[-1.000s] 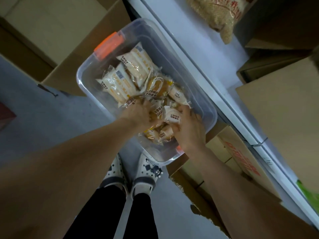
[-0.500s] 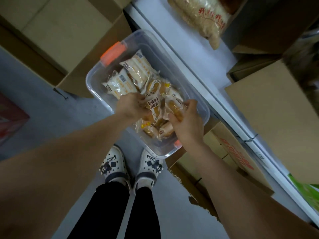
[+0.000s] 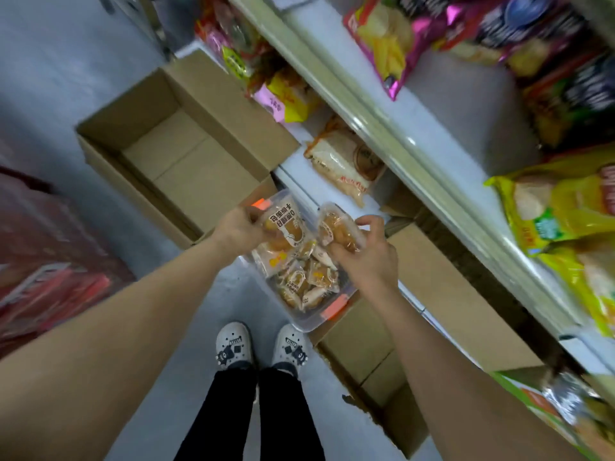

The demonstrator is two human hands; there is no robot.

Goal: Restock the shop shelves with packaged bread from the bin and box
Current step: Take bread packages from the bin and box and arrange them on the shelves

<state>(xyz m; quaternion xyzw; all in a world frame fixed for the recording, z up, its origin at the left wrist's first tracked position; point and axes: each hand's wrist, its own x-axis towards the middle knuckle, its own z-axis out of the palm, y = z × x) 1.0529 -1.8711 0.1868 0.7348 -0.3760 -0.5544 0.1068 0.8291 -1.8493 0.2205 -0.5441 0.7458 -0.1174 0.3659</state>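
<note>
Lifted above bin [image 3: 307, 325], left hand [image 3: 238, 231] gripping bread pack [image 3: 287, 224], right hand [image 3: 369, 261] pinching second pack [image 3: 339, 229], more packs [image 3: 299, 277] inside

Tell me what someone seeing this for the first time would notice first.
The two hands at the centre stand out: the left hand grips a bread packet and the right hand pinches a second bread packet, both just above the clear bin of more packets. To the right run the shelves with bright snack bags, and an open cardboard box sits at upper left.
</note>
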